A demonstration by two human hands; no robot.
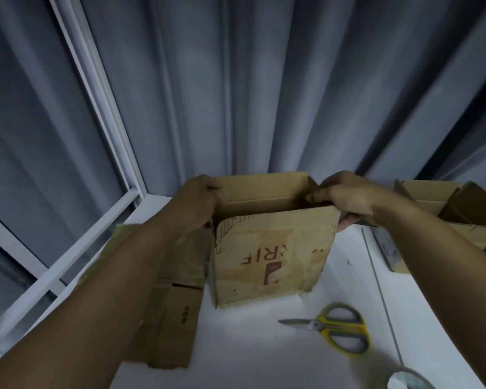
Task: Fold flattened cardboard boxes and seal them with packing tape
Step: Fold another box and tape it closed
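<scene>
Cardboard box (272,248), brown, stands upright at frame centre on a white table (250,349). It is held between both hands, open top up, near face toward the camera. Long axis runs 9 to 3 o'clock. Red print on the near face reads upside down; only "RIF" is legible, and the surface paper is torn around it.

Left hand (197,200) grips the box's left wall at the top, fingers curled over the rim. Right hand (348,195) grips the right top corner, fingers curled onto the rim, thumb under.

Around the box:
- 7 o'clock: flattened cardboard stack (174,313), partly under the left forearm, just beside the box.
- 5 o'clock: scissors (334,328) with yellow-grey handles, blades pointing to 9 o'clock, apart from the box.
- 5 o'clock, further out: tape roll (410,380), cut off by the bottom edge.
- 3 o'clock: second open box (432,200), past the right forearm, cut off by the right edge.
- 12 o'clock: grey curtain (236,80).
- 10 o'clock: white window frame (96,108).

The hands cover both side walls of the box. Box bottom is not visible. A yellowish blur behind the left forearm and a grey piece below the right hand can't be identified.
</scene>
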